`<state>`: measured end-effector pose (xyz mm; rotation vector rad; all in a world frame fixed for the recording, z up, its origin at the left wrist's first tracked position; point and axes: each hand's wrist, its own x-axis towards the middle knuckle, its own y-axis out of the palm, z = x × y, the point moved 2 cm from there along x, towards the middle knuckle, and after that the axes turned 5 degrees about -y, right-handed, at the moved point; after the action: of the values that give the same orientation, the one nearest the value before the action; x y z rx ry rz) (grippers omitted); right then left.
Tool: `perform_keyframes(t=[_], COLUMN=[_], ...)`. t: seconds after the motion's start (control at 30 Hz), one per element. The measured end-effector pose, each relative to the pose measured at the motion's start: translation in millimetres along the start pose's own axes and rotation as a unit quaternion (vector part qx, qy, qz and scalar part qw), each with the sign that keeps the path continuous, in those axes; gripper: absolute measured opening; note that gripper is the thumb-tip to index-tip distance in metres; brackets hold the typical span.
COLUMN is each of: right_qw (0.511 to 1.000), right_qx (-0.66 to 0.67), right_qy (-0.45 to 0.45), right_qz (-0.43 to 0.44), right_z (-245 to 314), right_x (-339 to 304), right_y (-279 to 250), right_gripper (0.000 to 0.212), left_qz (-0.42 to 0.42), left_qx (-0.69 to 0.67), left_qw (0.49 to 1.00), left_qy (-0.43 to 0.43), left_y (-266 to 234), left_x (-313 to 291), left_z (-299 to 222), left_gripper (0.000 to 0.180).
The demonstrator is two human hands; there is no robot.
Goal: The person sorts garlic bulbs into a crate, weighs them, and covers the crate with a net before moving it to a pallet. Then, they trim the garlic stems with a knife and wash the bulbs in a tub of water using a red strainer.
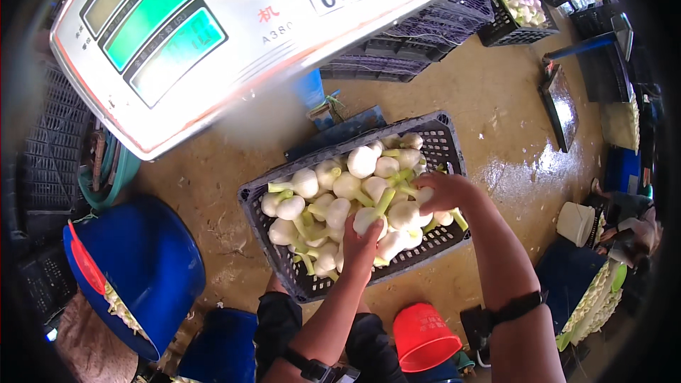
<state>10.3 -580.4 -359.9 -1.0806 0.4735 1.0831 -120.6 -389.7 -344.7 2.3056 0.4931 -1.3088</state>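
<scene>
A black plastic crate [347,284] in front of me is heaped with fresh garlic bulbs [347,186], white with short green stems. At the crate's near side, my left hand [360,250] is closed round a garlic bulb [369,221] whose stem points up and away. Over the right end of the heap, my right hand [448,193] curls its fingers on another bulb [425,196]. The palm and part of that bulb are hidden by the hand. Both wrists wear dark bands.
A weighing scale's display [248,42] fills the upper left, close to me. Blue tubs [152,269] stand at the left, a red bucket [425,337] near my legs. Stacked black crates [397,57] lie beyond, with a garlic-filled crate [518,10] at the far right. Another person [635,230] works at the right.
</scene>
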Motion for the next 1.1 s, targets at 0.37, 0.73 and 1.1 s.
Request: perform_keyframes(t=[0.37,0.73,1.1], right_qw=[0.943,0.981,0.888], right_qx=[0.3,0.034,0.178], right_qy=[0.111,0.072,0.072], right_qz=[-0.093,-0.178,-0.418], right_z=[9,34,44], right_x=[-22,-47,-110], right_y=[4,33,76], right_gripper=[0.067,0.052,0.051], left_qz=[0.045,0.036,0.052], left_qx=[0.167,0.667,0.751], left_qw=[0.958,0.73,0.646], left_qy=[0.229,0.145,0.128], left_y=[26,102,118], left_x=[13,46,58], left_z=[-50,-79,-94], left_gripper=[0.057,0.052,0.046])
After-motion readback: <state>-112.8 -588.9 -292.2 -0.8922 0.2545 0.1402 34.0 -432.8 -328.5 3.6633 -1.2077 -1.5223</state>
